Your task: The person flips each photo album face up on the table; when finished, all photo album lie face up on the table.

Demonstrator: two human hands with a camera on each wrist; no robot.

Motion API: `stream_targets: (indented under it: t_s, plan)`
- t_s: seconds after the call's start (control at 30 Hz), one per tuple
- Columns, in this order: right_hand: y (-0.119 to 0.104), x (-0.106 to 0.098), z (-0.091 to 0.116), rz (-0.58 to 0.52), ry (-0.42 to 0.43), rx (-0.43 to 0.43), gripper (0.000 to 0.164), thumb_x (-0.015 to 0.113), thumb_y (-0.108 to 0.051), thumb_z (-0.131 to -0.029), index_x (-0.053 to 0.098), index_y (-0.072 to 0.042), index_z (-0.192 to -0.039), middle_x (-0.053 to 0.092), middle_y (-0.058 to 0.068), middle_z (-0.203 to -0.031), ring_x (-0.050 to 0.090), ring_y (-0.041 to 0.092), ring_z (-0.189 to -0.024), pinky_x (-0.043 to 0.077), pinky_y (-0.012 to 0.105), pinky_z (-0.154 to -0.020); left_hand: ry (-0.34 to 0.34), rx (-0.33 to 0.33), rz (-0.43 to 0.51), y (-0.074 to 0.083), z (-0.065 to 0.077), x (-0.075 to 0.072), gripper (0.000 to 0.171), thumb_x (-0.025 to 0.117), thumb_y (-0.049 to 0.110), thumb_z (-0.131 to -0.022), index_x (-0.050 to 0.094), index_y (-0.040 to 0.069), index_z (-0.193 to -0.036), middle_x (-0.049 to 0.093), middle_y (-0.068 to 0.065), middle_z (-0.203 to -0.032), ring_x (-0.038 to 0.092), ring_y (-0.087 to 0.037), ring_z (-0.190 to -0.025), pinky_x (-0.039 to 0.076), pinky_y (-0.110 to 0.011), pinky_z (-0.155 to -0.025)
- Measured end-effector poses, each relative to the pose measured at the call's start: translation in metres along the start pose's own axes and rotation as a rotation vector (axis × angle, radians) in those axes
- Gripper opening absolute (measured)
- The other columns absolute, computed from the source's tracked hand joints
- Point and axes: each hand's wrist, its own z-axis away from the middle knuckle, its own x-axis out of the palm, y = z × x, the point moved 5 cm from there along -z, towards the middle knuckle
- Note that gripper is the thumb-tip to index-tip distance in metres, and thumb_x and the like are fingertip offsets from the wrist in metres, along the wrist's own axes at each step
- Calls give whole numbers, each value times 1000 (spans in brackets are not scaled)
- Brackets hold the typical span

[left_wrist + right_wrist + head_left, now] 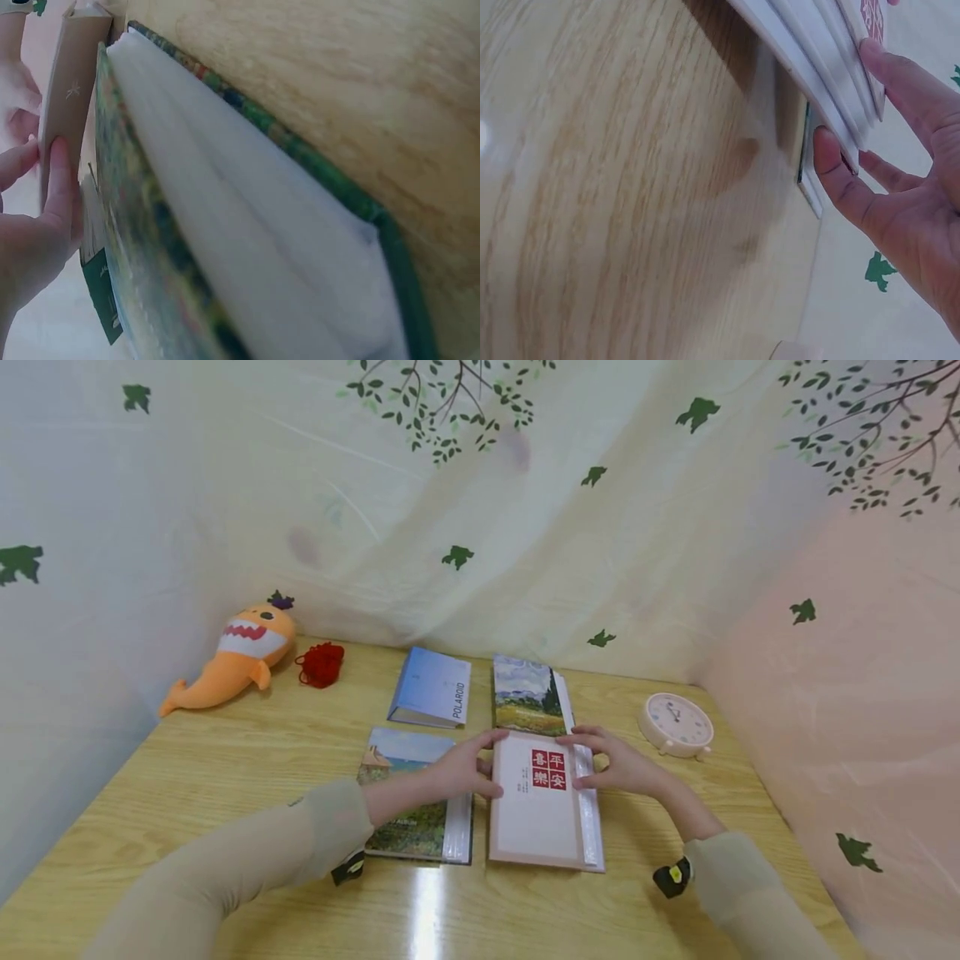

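Note:
A pale pink photo album (534, 831) with a red block of four characters lies before me, its white page edges showing on the right. My left hand (461, 767) holds it at the upper left, fingers at the top corner and thumb on the spine (73, 90). At its upper right, my right hand (621, 764) grips the page side. In the right wrist view, the fingers of the right hand (907, 180) curl round the edges of the covers and pages. Under my left wrist lies an album with a painted seaside cover (405, 839).
Behind the pink album lies an album with a painted field cover (525, 693); left of that is a blue POLAROID album (431, 685). An orange plush shark (243, 656) and red yarn (322, 665) sit far left. A round clock (677, 724) stands right. Printed curtains enclose the wooden table (300, 760).

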Motion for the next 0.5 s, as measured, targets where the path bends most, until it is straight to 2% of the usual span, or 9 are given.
stream_targets:
  t_s: [0.1,0.17,0.23,0.33,0.5]
  plan:
    - [1,2,-3,-14,-13,-5,68,75,-41,-78,49,-24,-139,30,22,-148,32,45,-132,39,61,-97,-6,-9,-28,-1,-1,-2,97,76,-8,-71,25,16,-150,47,-16,-137,65,-21,-88,57,-32,-68]
    - [2,4,-4,-23,-22,-9,69,76,-39,-78,48,-22,-139,31,22,-147,33,44,-131,40,59,-96,-11,-19,-59,-2,-2,-3,98,77,-6,-71,24,15,-150,49,-16,-135,65,-19,-84,57,-31,-68]
    - [1,6,-4,-39,-32,-9,70,77,-37,-77,48,-21,-139,32,22,-145,35,44,-129,42,59,-95,-19,-21,-79,-2,-2,-3,97,78,-5,-70,25,13,-150,50,-17,-133,65,-19,-82,56,-31,-68]
    - [3,9,-4,-48,-51,-2,70,77,-37,-77,48,-21,-139,34,20,-143,36,40,-127,42,57,-93,-29,-25,-119,-4,-2,-3,97,79,-3,-70,26,11,-149,39,-14,-142,64,-17,-79,56,-30,-68]
    - [7,16,-5,-52,-92,-3,74,78,-39,-76,46,-20,-140,37,18,-141,38,36,-125,39,56,-96,-58,-32,-197,-8,-2,-3,95,82,5,-71,27,10,-149,42,-14,-138,64,-15,-74,55,-29,-66]
